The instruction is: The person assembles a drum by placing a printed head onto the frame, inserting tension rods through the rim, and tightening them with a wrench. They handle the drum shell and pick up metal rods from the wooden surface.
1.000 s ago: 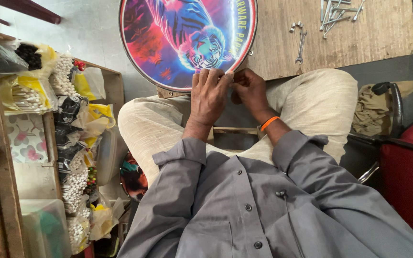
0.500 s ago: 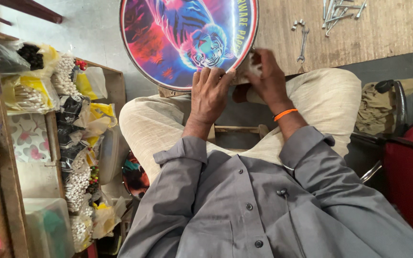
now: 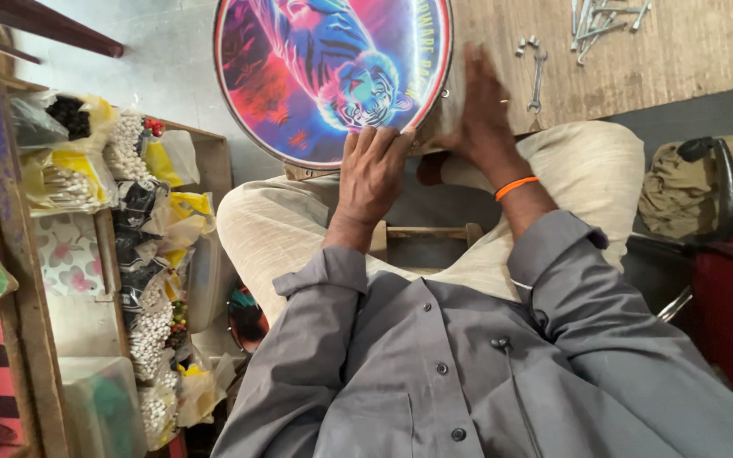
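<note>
1. Drum (image 3: 332, 76), round, with bright tiger-print head, propped between knees, tilted toward camera, lower rim just above lap.
2. Left hand (image 3: 372, 172) laid flat over lower rim, fingers spread on edge of printed skin; grip released, pressing rather than grasping.
3. Right hand (image 3: 481, 110) against right side of drum shell, palm on it, blurred; cannot tell whether grip closes on anything small.
4. Orange band (image 3: 516, 187) on right wrist; grey shirt sleeves (image 3: 553, 254) rolled short of wrists.
5. Spanner (image 3: 536, 80) and loose bolts (image 3: 526, 44) lying on brown mat (image 3: 663, 59) just beyond right hand; more tools (image 3: 604, 17) heaped at top edge.
6. Doing it well, judged: keep left palm firm on rim so drum stays put against knees; work right hand around shell in small turns; keep pressure off printed skin centre.
7. Risk, judged: drum rolling off lap if left hand lifts; bolts scattering off mat.
8. Shelf (image 3: 10, 212) at left packed with bags of beads (image 3: 142, 153), well apart from hands.
</note>
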